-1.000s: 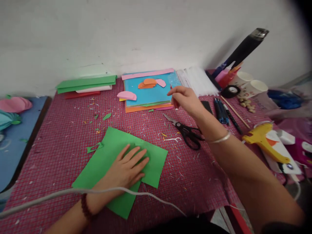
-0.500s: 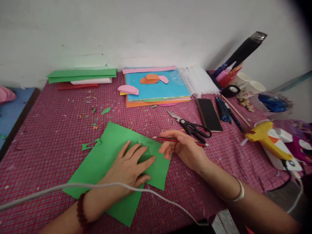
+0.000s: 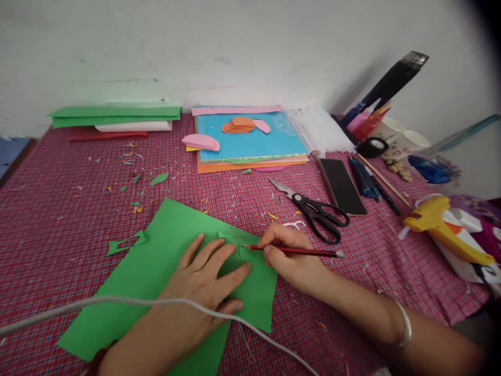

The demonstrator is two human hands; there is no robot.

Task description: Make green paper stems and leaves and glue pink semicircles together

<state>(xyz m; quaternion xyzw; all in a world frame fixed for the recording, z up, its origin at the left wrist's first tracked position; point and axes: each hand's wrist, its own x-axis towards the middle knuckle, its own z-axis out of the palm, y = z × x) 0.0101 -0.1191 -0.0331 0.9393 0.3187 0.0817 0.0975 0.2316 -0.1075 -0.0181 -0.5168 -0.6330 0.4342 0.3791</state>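
Note:
Flat on the green paper [image 3: 133, 277] lies my left hand [image 3: 207, 277], its fingers spread and holding nothing. Under those fingers is a smaller green piece of paper, mostly covered by the hand. My right hand [image 3: 287, 256] pinches a red and black pencil [image 3: 313, 252] between thumb and fingers. The pencil's tip points left, at the green paper just beyond my left fingertips; whether it touches cannot be made out. Black-handled scissors [image 3: 313, 209] lie partly open behind my right hand.
A green paper scrap [image 3: 127, 244] lies left of the sheet. At the back is a stack of coloured sheets [image 3: 250, 146] with orange and pink cut-outs. A phone [image 3: 342, 185] and a yellow glue gun [image 3: 446, 224] are on the right. A white cable [image 3: 148, 302] crosses over my left arm.
My right hand has picked the pencil up off the table and brought its tip to the green paper. My left hand stays on the paper. The view has shifted slightly.

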